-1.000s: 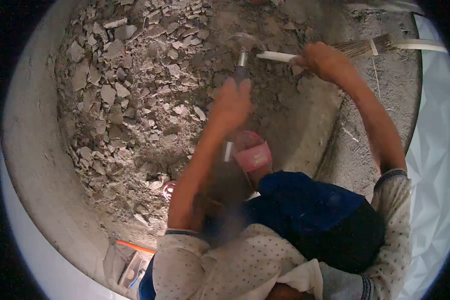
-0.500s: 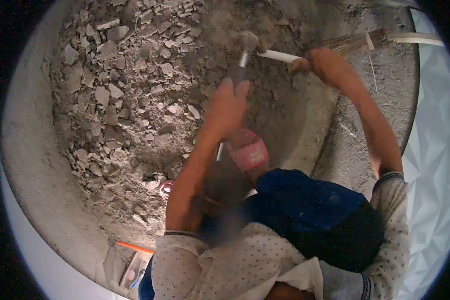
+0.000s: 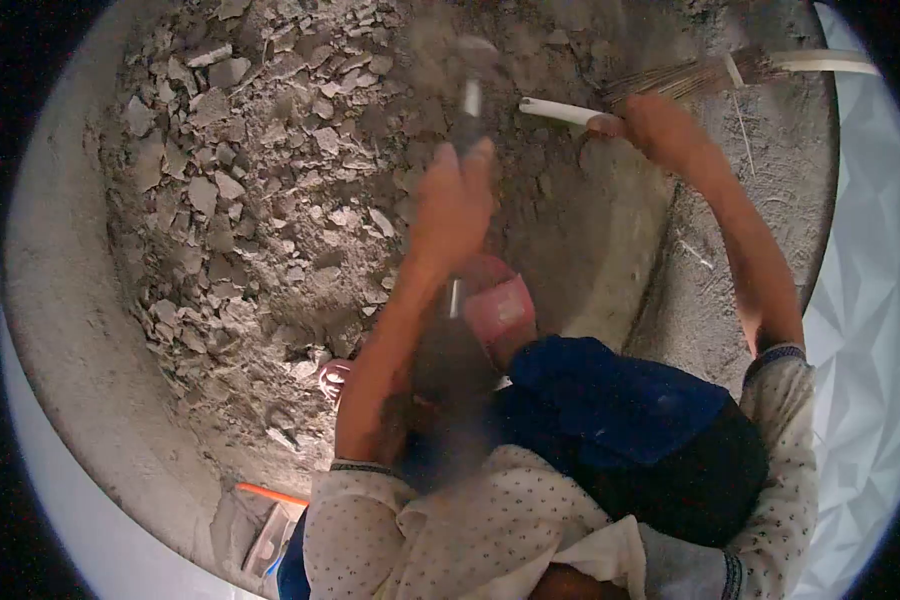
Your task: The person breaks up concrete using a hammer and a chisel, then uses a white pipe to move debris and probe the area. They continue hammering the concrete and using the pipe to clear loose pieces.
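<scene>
My left hand grips a silver-shafted hammer, left of the slim white tube my right hand clasps. I see brown bundled bristles right of the tube.

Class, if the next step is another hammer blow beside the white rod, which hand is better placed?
Probably the left. The left hand already grips the hammer, its blurred head near the rod's free end; the right hand is occupied holding the white rod.

The hammer is blurring at its head, and the left hand is hiding its grip. Right of the hammer, the right hand is covering part of the white tube.
</scene>
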Tool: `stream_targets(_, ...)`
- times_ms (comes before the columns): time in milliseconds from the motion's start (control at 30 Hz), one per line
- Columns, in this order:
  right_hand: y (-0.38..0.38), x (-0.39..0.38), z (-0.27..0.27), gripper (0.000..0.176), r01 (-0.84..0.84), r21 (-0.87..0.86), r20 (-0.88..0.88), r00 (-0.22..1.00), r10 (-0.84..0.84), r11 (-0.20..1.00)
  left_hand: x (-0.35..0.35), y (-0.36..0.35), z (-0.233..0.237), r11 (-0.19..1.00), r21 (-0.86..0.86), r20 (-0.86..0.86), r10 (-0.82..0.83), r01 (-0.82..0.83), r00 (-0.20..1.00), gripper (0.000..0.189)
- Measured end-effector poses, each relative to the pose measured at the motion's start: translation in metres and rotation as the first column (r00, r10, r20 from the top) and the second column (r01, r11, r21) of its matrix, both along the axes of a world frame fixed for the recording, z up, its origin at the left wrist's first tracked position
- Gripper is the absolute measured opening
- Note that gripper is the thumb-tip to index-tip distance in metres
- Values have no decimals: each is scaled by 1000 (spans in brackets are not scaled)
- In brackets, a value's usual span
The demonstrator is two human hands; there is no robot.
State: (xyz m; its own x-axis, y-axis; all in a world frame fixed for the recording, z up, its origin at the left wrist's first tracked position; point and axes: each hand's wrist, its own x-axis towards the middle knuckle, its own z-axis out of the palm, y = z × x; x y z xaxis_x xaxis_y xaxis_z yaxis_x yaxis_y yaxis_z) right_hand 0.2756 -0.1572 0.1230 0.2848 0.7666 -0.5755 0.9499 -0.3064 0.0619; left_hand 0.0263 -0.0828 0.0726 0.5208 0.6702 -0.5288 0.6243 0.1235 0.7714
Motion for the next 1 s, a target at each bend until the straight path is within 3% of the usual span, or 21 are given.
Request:
stream_targets(67,-9,10,-10,58,38,59,8,999,-39,998,8,3,10,966,-118,56,236,-229,970,43)
stream_targets(133,-14,9,-8,59,48,49,-7,999,-48,998,18,-7,12,836,-266,104,520,-480,848,44)
stream_targets(200,-9,8,-5,61,39,40,-2,999,-39,998,15,-29,-30,975,20,194,212,-220,958,45)
stream_targets(267,-13,11,-4,62,35,-5,27,999,-35,999,9,-31,-37,994,113,115,-17,4,993,45)
stream_targets(333,-29,20,-2,60,57,125,-124,991,-42,991,-3,-22,-19,985,-25,-28,-170,169,985,45)
stream_targets(400,-36,24,1,50,241,61,-222,949,-222,969,-18,-19,-45,979,142,61,-154,144,986,45)
stream_targets(467,-22,28,19,36,536,-171,-196,804,-562,827,-33,-5,-55,991,117,43,-70,65,997,43)
stream_targets(533,-23,30,5,36,289,198,-194,948,-252,937,-31,12,-44,993,-99,-81,62,-70,995,39)
stream_targets(600,-24,31,-25,40,135,407,-180,981,-66,903,-29,25,-23,971,-180,3,158,-155,987,36)
stream_targets(633,-18,29,-43,46,134,456,-215,976,-37,880,-29,29,-17,956,-217,39,211,-198,977,34)
stream_targets(700,-19,28,-55,56,279,425,-302,941,-156,861,-29,33,-16,945,-240,77,248,-223,966,32)
stream_targets(767,-26,25,-54,58,539,241,-363,821,-440,807,-31,40,-15,947,-229,101,254,-226,962,33)
stream_targets(833,-26,26,-45,61,488,208,-310,855,-416,848,-32,48,-10,962,-185,106,221,-199,969,36)
stream_targets(1000,-26,25,-28,62,437,169,-204,893,-402,884,-3,52,33,905,-119,320,424,-408,847,36)
